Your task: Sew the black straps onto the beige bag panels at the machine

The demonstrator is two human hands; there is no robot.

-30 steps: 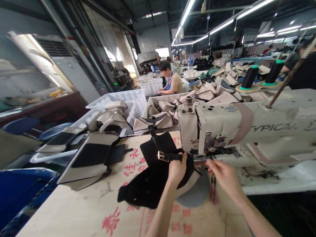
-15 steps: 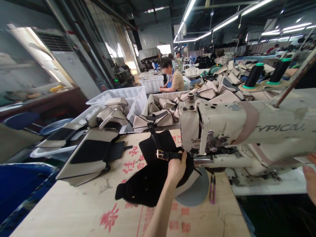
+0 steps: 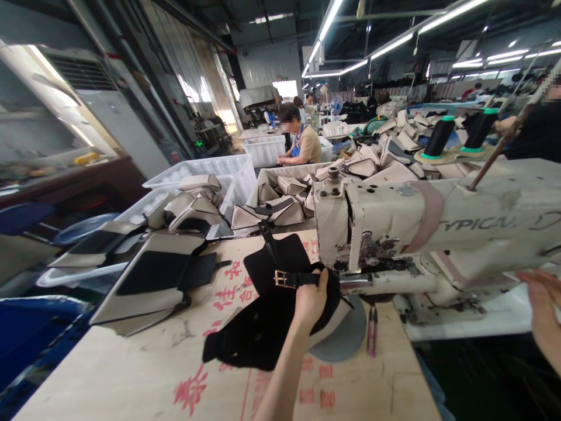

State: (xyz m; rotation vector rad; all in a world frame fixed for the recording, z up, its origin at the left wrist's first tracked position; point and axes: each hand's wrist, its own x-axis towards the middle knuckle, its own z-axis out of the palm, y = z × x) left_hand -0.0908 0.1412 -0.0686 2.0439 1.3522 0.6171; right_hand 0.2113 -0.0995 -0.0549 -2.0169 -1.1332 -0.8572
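Note:
My left hand (image 3: 310, 297) is closed on a black bag piece (image 3: 263, 330) beside the arm of the sewing machine (image 3: 421, 216). Its thumb and fingers press near a black strap with a gold buckle (image 3: 284, 279), which points left. A black flap (image 3: 276, 257) spreads behind the hand, and a grey round-edged panel (image 3: 344, 336) lies under the piece. At the right edge, my right hand (image 3: 543, 304) is open with fingers stretched out, near the machine's bed and a white sheet-like surface. Part of that hand is cut off by the frame.
Thread snips (image 3: 372, 333) lie on the wooden table (image 3: 131, 374). A beige and black bag (image 3: 153, 275) rests at left. White crates (image 3: 239, 193) with several bags stand behind. Two black thread cones (image 3: 439, 137) top the machine. A co-worker (image 3: 302, 140) sits beyond; another person (image 3: 537, 128) is at far right.
My right hand has come further into view at the right edge. Another person has appeared at the far right. The view has shifted slightly; my left hand keeps its hold.

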